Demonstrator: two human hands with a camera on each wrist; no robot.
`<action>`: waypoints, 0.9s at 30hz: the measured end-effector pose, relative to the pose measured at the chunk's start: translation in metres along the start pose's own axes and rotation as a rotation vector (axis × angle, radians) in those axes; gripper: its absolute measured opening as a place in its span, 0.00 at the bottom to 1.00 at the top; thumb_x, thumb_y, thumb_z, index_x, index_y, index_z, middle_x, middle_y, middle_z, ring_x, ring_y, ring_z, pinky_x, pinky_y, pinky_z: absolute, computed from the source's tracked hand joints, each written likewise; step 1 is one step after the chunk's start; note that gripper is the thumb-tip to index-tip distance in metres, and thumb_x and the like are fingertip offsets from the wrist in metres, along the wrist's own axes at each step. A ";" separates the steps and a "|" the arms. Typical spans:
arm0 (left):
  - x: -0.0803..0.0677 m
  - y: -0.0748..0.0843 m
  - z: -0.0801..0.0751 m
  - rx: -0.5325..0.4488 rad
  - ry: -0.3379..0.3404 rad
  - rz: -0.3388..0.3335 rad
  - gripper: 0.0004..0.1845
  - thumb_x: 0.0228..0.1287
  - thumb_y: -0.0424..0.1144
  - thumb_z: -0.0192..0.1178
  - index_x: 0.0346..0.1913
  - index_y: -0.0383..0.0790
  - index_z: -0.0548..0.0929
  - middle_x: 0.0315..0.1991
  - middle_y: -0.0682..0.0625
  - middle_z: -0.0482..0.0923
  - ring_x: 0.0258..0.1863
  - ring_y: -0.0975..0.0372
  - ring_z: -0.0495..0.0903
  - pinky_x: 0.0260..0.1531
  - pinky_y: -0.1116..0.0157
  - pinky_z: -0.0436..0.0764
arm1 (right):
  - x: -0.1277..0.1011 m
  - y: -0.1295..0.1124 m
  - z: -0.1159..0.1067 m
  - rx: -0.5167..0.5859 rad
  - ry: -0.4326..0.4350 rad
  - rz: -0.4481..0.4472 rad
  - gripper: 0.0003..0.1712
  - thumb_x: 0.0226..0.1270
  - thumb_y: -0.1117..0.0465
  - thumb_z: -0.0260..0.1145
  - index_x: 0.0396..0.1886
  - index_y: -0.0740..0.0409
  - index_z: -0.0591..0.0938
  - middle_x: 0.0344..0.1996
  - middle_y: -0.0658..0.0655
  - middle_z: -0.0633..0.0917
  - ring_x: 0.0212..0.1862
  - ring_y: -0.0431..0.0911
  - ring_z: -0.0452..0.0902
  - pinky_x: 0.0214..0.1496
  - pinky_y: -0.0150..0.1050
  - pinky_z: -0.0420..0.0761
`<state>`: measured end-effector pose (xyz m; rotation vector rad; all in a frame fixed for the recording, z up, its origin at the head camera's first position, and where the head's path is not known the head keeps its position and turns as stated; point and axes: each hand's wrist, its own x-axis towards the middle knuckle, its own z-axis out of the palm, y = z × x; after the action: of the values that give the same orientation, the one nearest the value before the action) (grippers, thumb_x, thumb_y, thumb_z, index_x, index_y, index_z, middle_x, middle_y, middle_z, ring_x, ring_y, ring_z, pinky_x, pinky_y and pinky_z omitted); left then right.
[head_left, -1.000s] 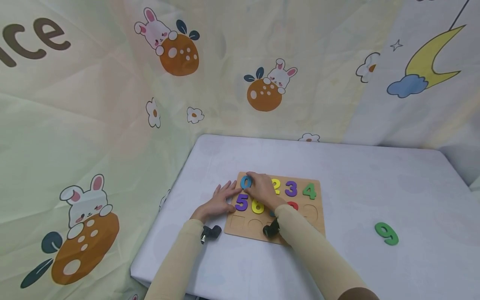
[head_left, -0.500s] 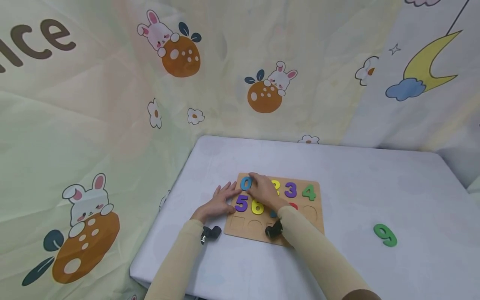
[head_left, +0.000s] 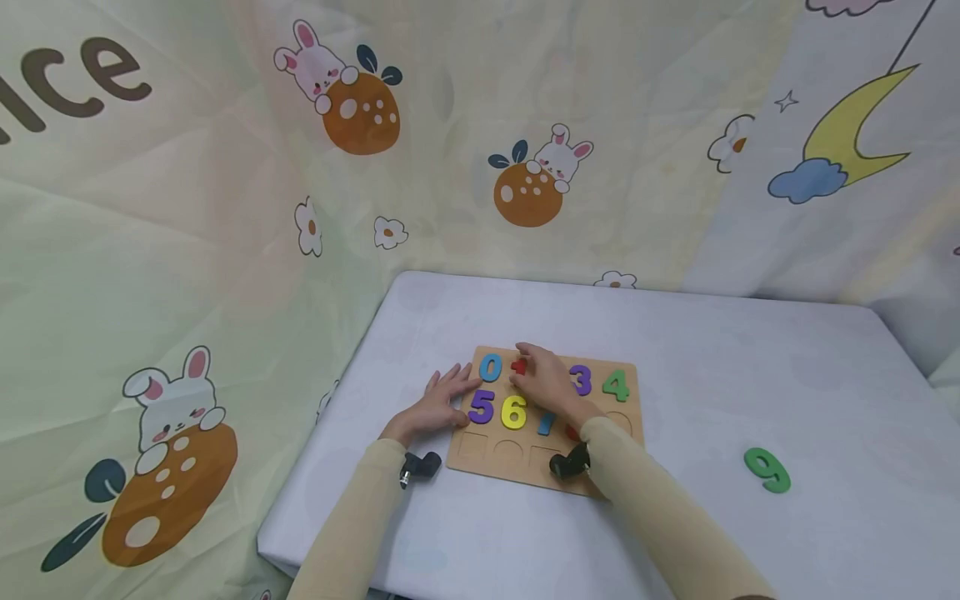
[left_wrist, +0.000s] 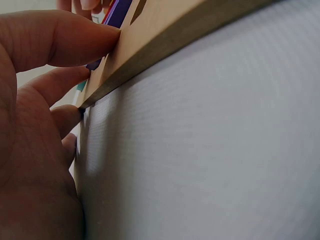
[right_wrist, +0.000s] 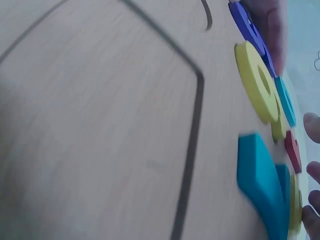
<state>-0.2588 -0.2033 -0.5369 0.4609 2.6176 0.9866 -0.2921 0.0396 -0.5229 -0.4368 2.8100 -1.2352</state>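
Observation:
A wooden number board (head_left: 472,454) lies on the table with coloured number pieces on it. My left hand (head_left: 435,408) rests along its left edge, thumb on the surface beside the purple 5 (head_left: 482,407); in the left wrist view the thumb and fingertips touch the board's edge (left_wrist: 150,65). Over the top row, my right hand (head_left: 547,379) is beside the red 1 (head_left: 518,367), its fingers loosely bent. Nothing shows between its fingertips in the right wrist view, where they stand near the red piece (right_wrist: 293,151). That hand hides the 2 in the head view.
Also on the board are a blue 0 (head_left: 491,367), yellow 6 (head_left: 513,412), blue 7 (head_left: 546,423), purple 3 (head_left: 581,379) and green 4 (head_left: 617,385). A green 9 (head_left: 767,470) lies on the table to the right. A printed cloth hangs behind the table.
My right hand has moved right, away from the blue 0, which now shows fully. The red 1 and blue 7 are more exposed. My left hand has stayed in place.

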 end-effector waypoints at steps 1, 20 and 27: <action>0.000 0.000 0.000 -0.001 0.000 0.002 0.42 0.47 0.36 0.65 0.71 0.49 0.69 0.79 0.53 0.45 0.78 0.59 0.34 0.74 0.52 0.26 | -0.002 0.001 -0.002 0.009 0.003 0.003 0.36 0.63 0.55 0.69 0.70 0.53 0.69 0.65 0.58 0.76 0.68 0.56 0.67 0.69 0.55 0.68; -0.001 0.003 -0.001 -0.053 -0.010 -0.034 0.43 0.47 0.36 0.65 0.72 0.51 0.68 0.79 0.56 0.44 0.78 0.61 0.32 0.74 0.53 0.25 | -0.036 0.034 -0.052 -0.049 0.017 0.005 0.30 0.64 0.57 0.68 0.66 0.56 0.74 0.63 0.60 0.75 0.60 0.55 0.74 0.61 0.53 0.77; -0.001 0.004 0.000 -0.038 -0.010 -0.030 0.42 0.48 0.36 0.65 0.72 0.50 0.68 0.79 0.55 0.44 0.78 0.60 0.33 0.74 0.52 0.26 | -0.047 0.042 -0.066 -0.062 -0.002 0.051 0.33 0.67 0.53 0.66 0.69 0.56 0.70 0.67 0.62 0.71 0.70 0.60 0.62 0.69 0.59 0.67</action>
<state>-0.2568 -0.2008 -0.5338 0.4154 2.5849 1.0202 -0.2673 0.1267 -0.5123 -0.3668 2.8446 -1.1409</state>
